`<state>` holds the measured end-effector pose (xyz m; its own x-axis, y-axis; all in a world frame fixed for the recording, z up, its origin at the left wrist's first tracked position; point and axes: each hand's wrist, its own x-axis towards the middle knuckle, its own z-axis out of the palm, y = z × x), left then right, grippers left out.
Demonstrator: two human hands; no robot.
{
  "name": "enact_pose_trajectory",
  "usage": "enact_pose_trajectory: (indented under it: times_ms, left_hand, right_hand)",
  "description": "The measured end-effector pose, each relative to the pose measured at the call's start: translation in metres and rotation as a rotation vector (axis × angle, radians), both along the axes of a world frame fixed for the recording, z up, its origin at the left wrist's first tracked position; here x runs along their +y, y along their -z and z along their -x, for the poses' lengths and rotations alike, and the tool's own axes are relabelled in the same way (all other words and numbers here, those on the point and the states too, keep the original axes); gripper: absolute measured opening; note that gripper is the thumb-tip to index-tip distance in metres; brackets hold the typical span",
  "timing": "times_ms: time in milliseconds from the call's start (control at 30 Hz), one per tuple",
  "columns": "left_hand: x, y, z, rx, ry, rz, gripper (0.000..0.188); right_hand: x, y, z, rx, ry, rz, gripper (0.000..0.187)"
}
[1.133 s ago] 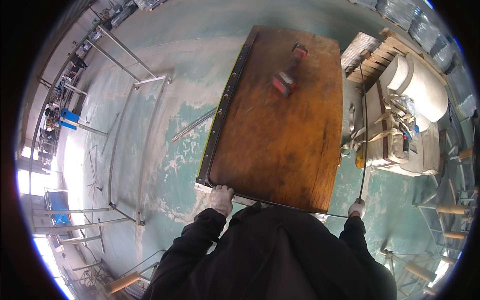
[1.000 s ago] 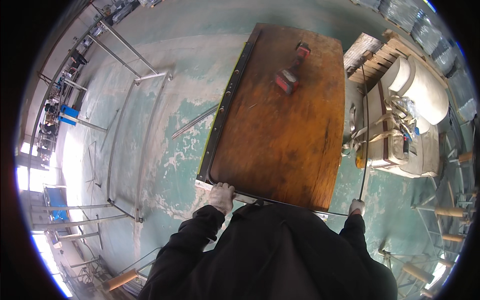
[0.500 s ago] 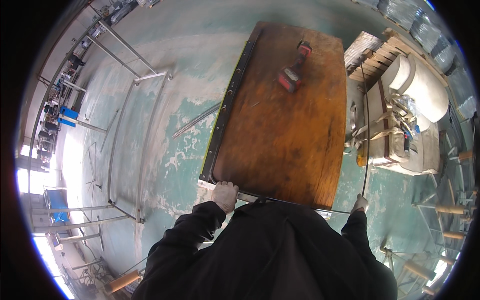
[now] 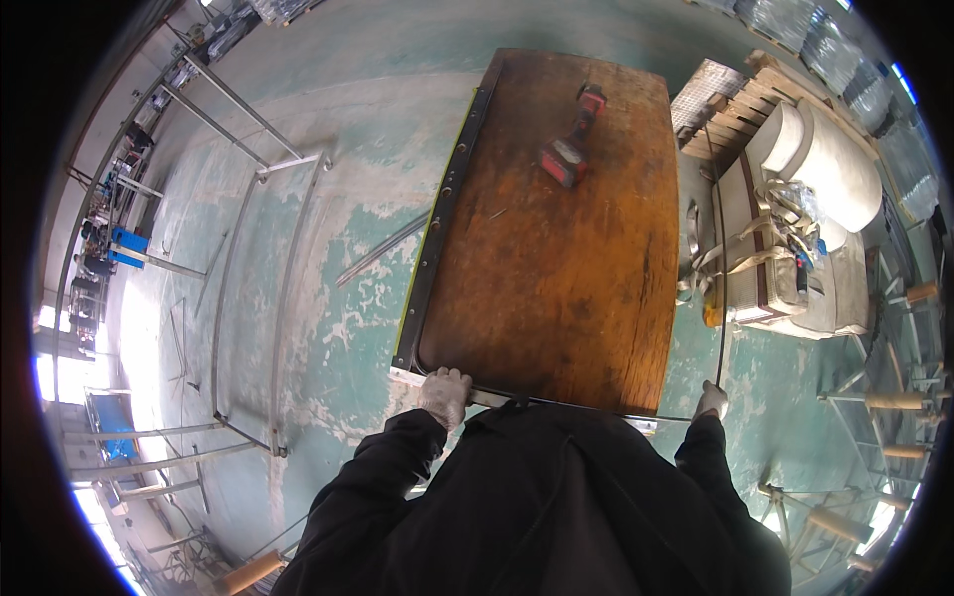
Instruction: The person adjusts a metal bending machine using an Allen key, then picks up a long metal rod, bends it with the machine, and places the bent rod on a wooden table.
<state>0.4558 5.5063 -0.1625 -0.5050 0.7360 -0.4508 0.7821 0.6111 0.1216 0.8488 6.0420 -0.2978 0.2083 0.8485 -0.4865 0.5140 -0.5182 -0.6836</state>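
Note:
My left hand (image 4: 445, 395), in a pale glove, is closed over the near left corner of a worn wooden tabletop (image 4: 556, 268). Its fingers press a thin black strip against the metal rail along the near edge. Off the near right corner, my gloved right hand (image 4: 712, 399) grips the same black strip (image 4: 722, 328). From there one length rises toward the far right, and another runs left to the table. A dark metal bar with holes (image 4: 437, 219) lines the table's left edge. On the far half of the top lies a red and black cordless power tool (image 4: 574, 139).
A wooden pallet (image 4: 740, 129) and large cream padded rolls with straps (image 4: 795, 228) stand to the right. At left is a metal frame (image 4: 283, 298) on the worn green floor, with metal bars (image 4: 383, 248) nearer the table. Racks with brown rollers (image 4: 835, 531) stand lower right.
The view has shifted slightly, so the table and tool appear a little further left. Both hands keep their holds, with the right hand and strip nearly unmoved.

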Motion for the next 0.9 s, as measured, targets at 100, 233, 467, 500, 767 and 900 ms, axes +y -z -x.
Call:
enact_pose_trajectory:
  times_ms: [100,233,467,500,767,900]
  left_hand:
    - [-0.001,0.003,-0.001,-0.002,-0.012,-0.02,0.026]
    - [-0.001,0.006,0.0,-0.009,-0.01,-0.012,0.025]
    - [0.0,0.004,-0.001,0.006,-0.009,-0.01,0.025]
    - [0.0,0.004,-0.001,0.011,-0.006,-0.008,0.025]
    - [0.004,-0.002,0.019,0.033,0.12,-0.082,0.024]
    - [0.002,-0.009,0.048,0.05,0.17,-0.234,0.017]
  right_hand:
    - [0.0,0.001,-0.002,0.13,0.081,-0.004,0.054]
    - [-0.002,0.006,-0.011,0.18,0.167,-0.042,0.051]
    - [-0.002,0.003,-0.004,-0.08,-0.002,-0.004,0.049]
    - [0.0,0.001,-0.002,-0.113,-0.011,0.008,0.049]
    - [0.02,-0.044,-0.031,-0.093,0.001,-0.119,0.053]
    - [-0.008,-0.091,-0.051,0.054,0.141,-0.11,0.047]
